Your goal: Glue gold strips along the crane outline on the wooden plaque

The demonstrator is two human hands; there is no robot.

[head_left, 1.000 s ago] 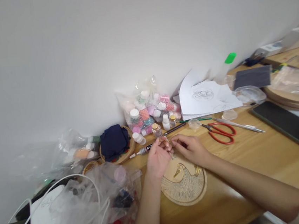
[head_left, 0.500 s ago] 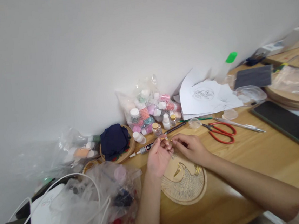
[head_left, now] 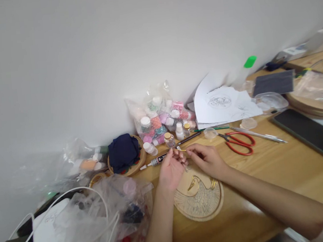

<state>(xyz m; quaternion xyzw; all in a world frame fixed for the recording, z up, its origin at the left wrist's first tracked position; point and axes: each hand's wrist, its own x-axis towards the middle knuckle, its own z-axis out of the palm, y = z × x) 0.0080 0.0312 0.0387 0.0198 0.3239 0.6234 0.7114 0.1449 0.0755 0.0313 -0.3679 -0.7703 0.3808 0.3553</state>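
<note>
A thin gold strand (head_left: 182, 150) stretches between my two hands above the table. My right hand (head_left: 206, 159) pinches its right end between thumb and fingertips. My left hand (head_left: 173, 168) is palm up with its fingers curled at the strand's left side; whether they grip it is too small to tell. Beneath both hands lies a round wooden plaque (head_left: 201, 204) with a bird in relief, its beak and neck gold and its body lined like feathers. The hands hide the plaque's upper edge. A glue tube (head_left: 157, 160) lies behind my left hand.
Red-handled scissors (head_left: 240, 143), a phone (head_left: 311, 135) and a clear pen are on the right. Small bottles, a bag of bead jars (head_left: 161, 117) and drawings (head_left: 225, 103) line the wall. Plastic bags (head_left: 88, 223) and a white cable fill the left.
The fingers of my left hand have shifted slightly around the strand, and the strand looks straighter between the hands. My right hand is nearly still.
</note>
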